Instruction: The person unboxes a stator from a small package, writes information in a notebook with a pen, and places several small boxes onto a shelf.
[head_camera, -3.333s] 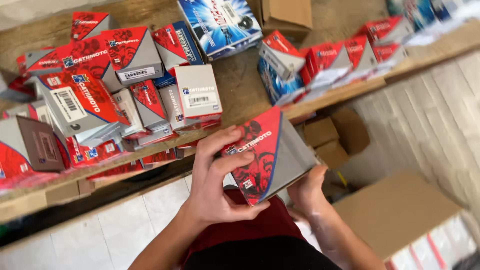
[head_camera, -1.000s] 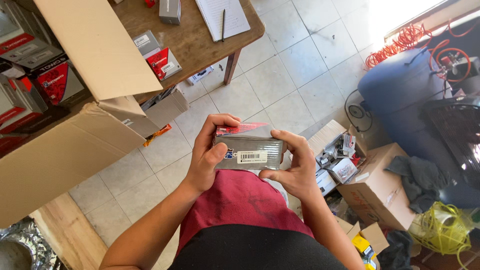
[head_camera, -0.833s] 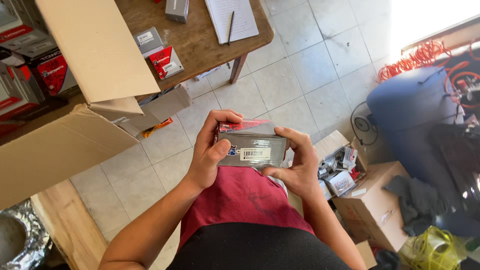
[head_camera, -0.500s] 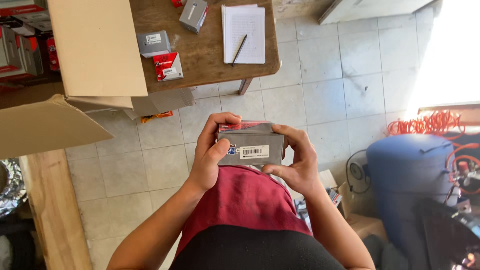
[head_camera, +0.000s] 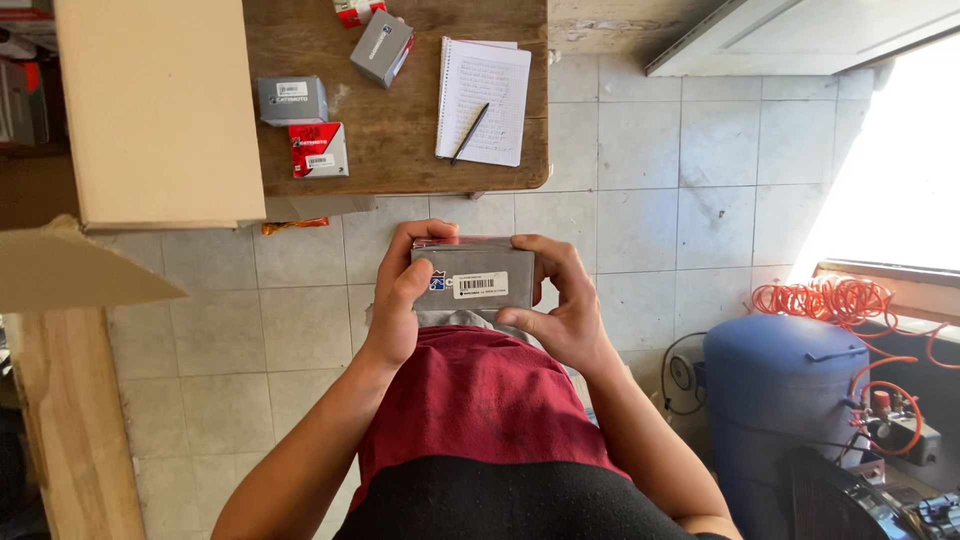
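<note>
We're holding a small grey box (head_camera: 473, 280) with a barcode sticker right in front of our chest, above the tiled floor (head_camera: 640, 220). Our left hand (head_camera: 405, 295) is gripping its left end, fingers (head_camera: 425, 235) curling over the top edge and thumb lying on the face. Our right hand (head_camera: 560, 300) is clamping the right end, fingers wrapping over the top corner, thumb pressing under the sticker. So both hands are closing around the box, which is sitting between them. Further out, the wooden worktop (head_camera: 400, 150) is carrying a spiral notebook (head_camera: 485, 100) with a pen (head_camera: 469, 133) lying on it, a red box (head_camera: 318, 150) and a grey one (head_camera: 292, 100) just beside it
</note>
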